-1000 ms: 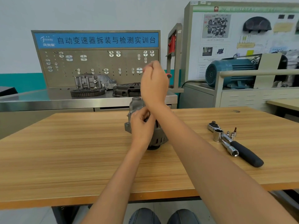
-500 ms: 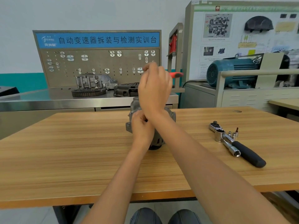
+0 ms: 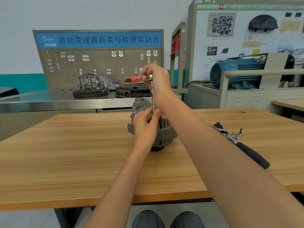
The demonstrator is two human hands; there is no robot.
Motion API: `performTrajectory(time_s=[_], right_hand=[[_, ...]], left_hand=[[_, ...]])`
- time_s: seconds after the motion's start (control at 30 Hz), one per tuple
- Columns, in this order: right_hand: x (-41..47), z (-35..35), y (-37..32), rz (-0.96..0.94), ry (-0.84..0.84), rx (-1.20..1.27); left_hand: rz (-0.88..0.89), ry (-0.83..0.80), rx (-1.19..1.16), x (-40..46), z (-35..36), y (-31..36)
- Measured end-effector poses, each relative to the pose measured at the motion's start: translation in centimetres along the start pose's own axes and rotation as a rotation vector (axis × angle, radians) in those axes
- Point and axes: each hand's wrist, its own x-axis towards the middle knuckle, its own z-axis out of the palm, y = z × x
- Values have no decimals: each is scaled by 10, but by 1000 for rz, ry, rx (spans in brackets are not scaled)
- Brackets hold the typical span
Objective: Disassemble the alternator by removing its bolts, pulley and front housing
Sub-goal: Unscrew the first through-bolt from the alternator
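In the head view, the right hand (image 3: 156,78) is raised above the alternator (image 3: 162,132) and its fingers are curled around the head of a small ratchet (image 3: 148,77). The red handle of this tool points away to the left of the fingers. From the ratchet head a thin extension bar (image 3: 153,99) goes straight down, so the long axis of the tool is nearly upright. Its lower end meets the top of the alternator just under the right fingers.

The left hand (image 3: 145,127) is the lower one, directly on the alternator. Its fingertips (image 3: 152,112) pinch the lower end of the bar, while the palm covers the near left side of the housing. The bolt under the socket is hidden by these fingers, so I cannot tell how far out it is.

The alternator stands on the wooden table (image 3: 82,153), directly below both hands. It is grey cast metal with dark cooling slots around the body and mounting ears on the left side. It seems to rest on its pulley end, which shows dark under the body.

I judge that the step is loosening a housing bolt, and the turning needs the bar kept upright over the bolt.

To the right of the fingers, well apart, a larger ratchet with a black grip (image 3: 243,145) lies on the table with some sockets (image 3: 237,135) just beside it.
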Motion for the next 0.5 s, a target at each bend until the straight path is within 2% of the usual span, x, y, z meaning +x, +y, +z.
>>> performTrajectory(time_s=[0.07, 0.13, 0.23, 0.27, 0.3, 0.33, 0.4, 0.5], right_hand=[[-2, 1, 2, -43, 27, -27], [-9, 3, 9, -213, 93, -177], [-18, 4, 26, -595, 309, -740], [-19, 4, 29, -665, 393, -921], [-18, 4, 31, -689, 436, -998], [-16, 4, 30, -671, 429, -980], [-14, 2, 24, -603, 338, -762], [-12, 0, 15, -410, 197, -438]], left_hand=[[18, 9, 2, 1, 0, -3], [20, 17, -10, 2, 0, -6], [-60, 61, -31, 3, 0, -9], [-80, 54, -29, 4, 0, -10], [-85, 49, -22, 4, 1, -11], [-78, 53, -20, 4, 2, -10], [-61, 67, -32, 4, 2, -9], [-34, 3, -72, 3, 1, -9]])
